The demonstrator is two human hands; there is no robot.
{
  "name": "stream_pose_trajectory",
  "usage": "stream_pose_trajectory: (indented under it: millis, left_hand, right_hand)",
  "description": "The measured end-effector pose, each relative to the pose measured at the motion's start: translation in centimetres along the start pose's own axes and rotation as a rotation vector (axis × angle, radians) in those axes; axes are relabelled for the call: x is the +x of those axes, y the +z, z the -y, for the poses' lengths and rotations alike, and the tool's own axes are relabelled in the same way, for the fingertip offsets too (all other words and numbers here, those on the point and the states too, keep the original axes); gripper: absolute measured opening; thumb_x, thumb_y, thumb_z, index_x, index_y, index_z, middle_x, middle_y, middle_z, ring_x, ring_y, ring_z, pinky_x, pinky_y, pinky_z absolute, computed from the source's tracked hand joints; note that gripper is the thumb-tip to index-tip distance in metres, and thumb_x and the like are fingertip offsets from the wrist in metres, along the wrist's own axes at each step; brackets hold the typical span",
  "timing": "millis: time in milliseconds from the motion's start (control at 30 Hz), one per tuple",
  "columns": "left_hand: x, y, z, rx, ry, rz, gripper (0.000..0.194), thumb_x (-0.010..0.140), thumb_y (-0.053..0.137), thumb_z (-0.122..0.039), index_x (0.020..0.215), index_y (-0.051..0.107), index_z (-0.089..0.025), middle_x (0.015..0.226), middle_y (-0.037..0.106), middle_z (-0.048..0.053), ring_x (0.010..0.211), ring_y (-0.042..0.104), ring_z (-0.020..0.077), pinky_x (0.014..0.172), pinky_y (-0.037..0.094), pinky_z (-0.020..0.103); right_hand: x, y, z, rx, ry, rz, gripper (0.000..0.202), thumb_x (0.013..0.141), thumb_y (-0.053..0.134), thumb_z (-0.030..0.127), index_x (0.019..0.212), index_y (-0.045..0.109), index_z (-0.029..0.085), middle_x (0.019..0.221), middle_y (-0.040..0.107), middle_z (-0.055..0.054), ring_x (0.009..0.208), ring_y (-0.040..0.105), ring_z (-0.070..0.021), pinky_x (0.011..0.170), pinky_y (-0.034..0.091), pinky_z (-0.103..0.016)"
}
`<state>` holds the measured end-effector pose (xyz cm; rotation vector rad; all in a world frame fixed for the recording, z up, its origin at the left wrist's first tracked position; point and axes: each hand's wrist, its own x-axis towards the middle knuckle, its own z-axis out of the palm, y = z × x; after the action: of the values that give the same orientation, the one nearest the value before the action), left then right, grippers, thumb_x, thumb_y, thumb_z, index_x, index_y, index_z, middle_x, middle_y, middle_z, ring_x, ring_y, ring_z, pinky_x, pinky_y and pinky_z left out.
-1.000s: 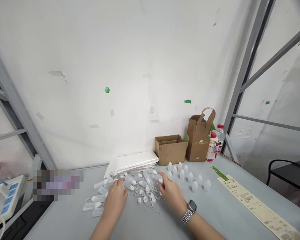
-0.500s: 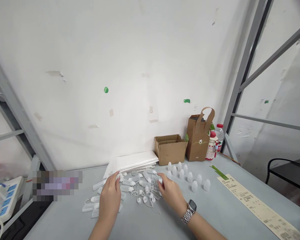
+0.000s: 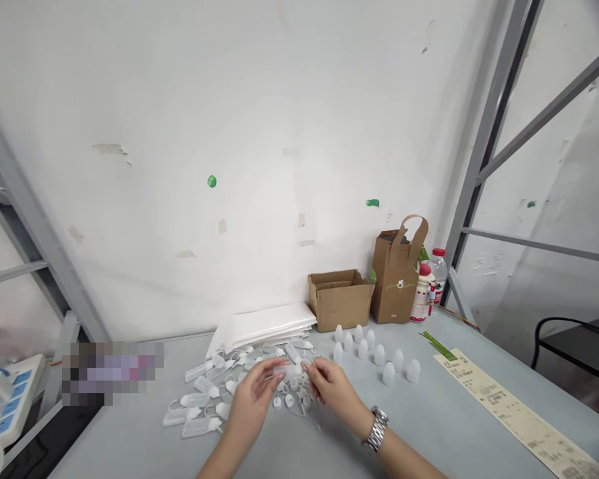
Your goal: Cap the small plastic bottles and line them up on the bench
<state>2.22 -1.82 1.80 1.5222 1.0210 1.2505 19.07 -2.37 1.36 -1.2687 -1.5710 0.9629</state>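
Note:
My left hand (image 3: pixel 257 394) is closed on a small translucent bottle (image 3: pixel 285 370), held level above the pile. My right hand (image 3: pixel 332 386) meets it from the right, its fingers pinched at the bottle's tip; what they grip is too small to name. Around and under both hands lie several translucent bottles (image 3: pixel 194 399) with white caps and thin loops. Small round white caps (image 3: pixel 289 400) rest just below the fingers. To the right, several frosted cap-like pieces (image 3: pixel 379 354) stand upright on the grey table (image 3: pixel 409 432).
Behind the pile are white envelopes (image 3: pixel 264 324), an open cardboard box (image 3: pixel 340 307) and a brown paper bag (image 3: pixel 394 283). Bottles (image 3: pixel 437 266) stand beside the bag. A printed paper strip (image 3: pixel 509 406) lies right; a power strip (image 3: pixel 22 399) is at far left.
My left hand has moved right from the left side of the pile, now with a bottle in it. My right hand has turned and moved slightly down, and the two hands have come together.

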Motion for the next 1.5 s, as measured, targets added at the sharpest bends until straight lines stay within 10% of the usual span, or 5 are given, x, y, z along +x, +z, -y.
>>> stream_pose_trajectory:
  millis: [533, 1000, 1167, 1333, 1500]
  left_hand:
    - [-0.7, 0.0, 1.0, 0.362, 0.205, 0.074, 0.024, 0.075, 0.057, -0.033, 0.096, 0.066, -0.028, 0.094, 0.067, 0.004, 0.088, 0.061, 0.0189, 0.08, 0.051, 0.033]
    - [-0.3, 0.7, -0.9, -0.103, -0.357, 0.275, 0.044, 0.058, 0.066, -0.054, 0.075, 0.068, -0.013, 0.066, 0.07, 0.005, 0.059, 0.065, 0.0181, 0.058, 0.054, 0.029]
    - [0.0, 0.0, -0.1, -0.039, -0.234, 0.169, 0.045, 0.058, 0.068, -0.05, 0.085, 0.068, -0.015, 0.077, 0.071, 0.007, 0.071, 0.065, 0.0201, 0.067, 0.054, 0.031]
    - [-0.4, -0.2, 0.5, 0.32, 0.139, -0.02, 0.028, 0.071, 0.06, -0.042, 0.091, 0.068, -0.024, 0.093, 0.067, 0.005, 0.086, 0.062, 0.0198, 0.075, 0.053, 0.033]
    - [-0.9, -0.1, 0.4, 0.511, 0.346, -0.007, 0.024, 0.079, 0.053, -0.032, 0.099, 0.065, -0.028, 0.095, 0.067, 0.004, 0.09, 0.061, 0.0181, 0.08, 0.052, 0.032]
  right_hand:
    - [0.3, -0.4, -0.2, 0.051, 0.013, -0.079, 0.039, 0.08, 0.04, 0.051, 0.054, 0.037, 0.022, 0.044, 0.041, 0.006, 0.041, 0.038, -0.0096, 0.046, 0.033, -0.023]
    - [0.6, -1.6, -0.1, -0.027, -0.029, -0.285, 0.043, 0.079, 0.039, 0.055, 0.053, 0.037, 0.021, 0.047, 0.045, 0.004, 0.047, 0.043, -0.0119, 0.051, 0.035, -0.025]
    - [1.1, -1.8, -0.7, -0.013, -0.009, -0.187, 0.043, 0.081, 0.038, 0.055, 0.058, 0.046, 0.02, 0.05, 0.048, 0.003, 0.047, 0.044, -0.0123, 0.049, 0.037, -0.025]
    - [0.3, -1.3, -0.3, -0.089, -0.203, -0.251, 0.034, 0.083, 0.044, 0.044, 0.105, 0.055, 0.021, 0.098, 0.058, -0.007, 0.087, 0.053, -0.0183, 0.075, 0.042, -0.029]
    - [-0.3, -0.6, 0.2, -0.165, -0.181, -0.004, 0.039, 0.087, 0.037, 0.044, 0.07, 0.06, 0.018, 0.07, 0.06, -0.003, 0.07, 0.055, -0.0156, 0.07, 0.04, -0.027]
